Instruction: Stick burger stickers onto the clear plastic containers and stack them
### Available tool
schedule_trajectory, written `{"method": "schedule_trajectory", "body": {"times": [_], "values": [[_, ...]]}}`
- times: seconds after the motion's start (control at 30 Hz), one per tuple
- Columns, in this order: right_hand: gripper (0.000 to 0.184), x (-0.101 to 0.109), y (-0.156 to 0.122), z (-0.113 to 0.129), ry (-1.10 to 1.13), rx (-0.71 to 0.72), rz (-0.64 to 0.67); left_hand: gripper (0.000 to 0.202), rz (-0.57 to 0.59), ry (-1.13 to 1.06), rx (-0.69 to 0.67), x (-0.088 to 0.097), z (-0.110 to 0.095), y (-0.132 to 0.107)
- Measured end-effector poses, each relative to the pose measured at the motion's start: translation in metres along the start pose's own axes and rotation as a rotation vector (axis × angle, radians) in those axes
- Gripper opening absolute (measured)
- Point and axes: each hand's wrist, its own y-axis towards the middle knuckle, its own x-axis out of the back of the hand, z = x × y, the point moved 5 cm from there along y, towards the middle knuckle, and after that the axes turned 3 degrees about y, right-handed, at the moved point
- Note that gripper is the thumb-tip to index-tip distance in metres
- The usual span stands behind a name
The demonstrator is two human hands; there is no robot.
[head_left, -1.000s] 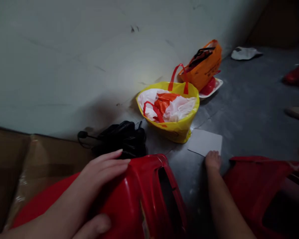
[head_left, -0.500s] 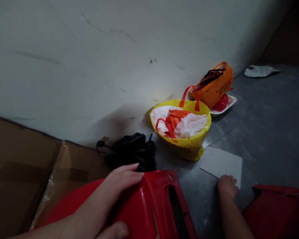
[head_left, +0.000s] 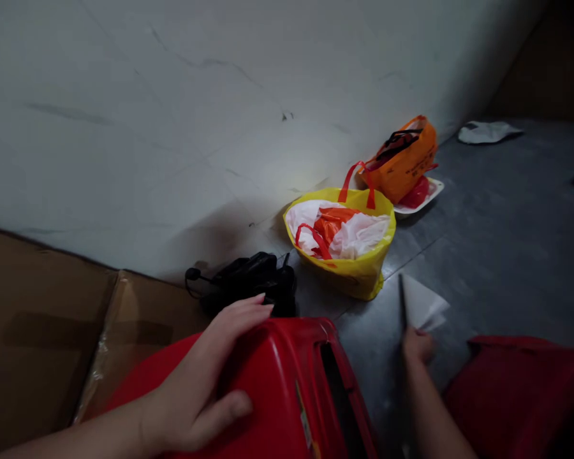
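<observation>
My left hand (head_left: 205, 376) lies with its fingers stretched and thumb apart on a glossy red plastic thing (head_left: 287, 363) that looks like a stool, with a long dark slot in its side. At the right, my right hand (head_left: 418, 347) is closed on the near edge of a white sheet of paper (head_left: 423, 303). The paper is raised and bent above the grey floor. What the fingers do underneath it is partly hidden.
Near the paper stands a yellow bag (head_left: 349, 274) stuffed with white and red plastic. Behind it, an orange bag (head_left: 411, 159) rests by a white tray (head_left: 433, 191). A black bundle (head_left: 249, 280) and cardboard boxes (head_left: 33, 331) line the wall. Something dark red (head_left: 511, 389) is at lower right.
The paper, flat on the floor before, is now lifted and folded up in my right hand's grip. My left hand stays on the red plastic, its thumb farther out. The view has shifted slightly.
</observation>
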Motion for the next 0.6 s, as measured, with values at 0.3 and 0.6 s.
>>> {"method": "schedule_trajectory", "body": {"times": [0.3,0.6], "values": [[0.007,0.094,-0.121,0.206,0.391,0.388,0.059,0.072,-0.049,-0.345,0.414,-0.022,0.001,0.058],[0.022,0.181,-0.198,0.091,0.225,0.258,0.281,0.043,-0.248,-0.855,0.426,-0.066,-0.025,0.129]]}}
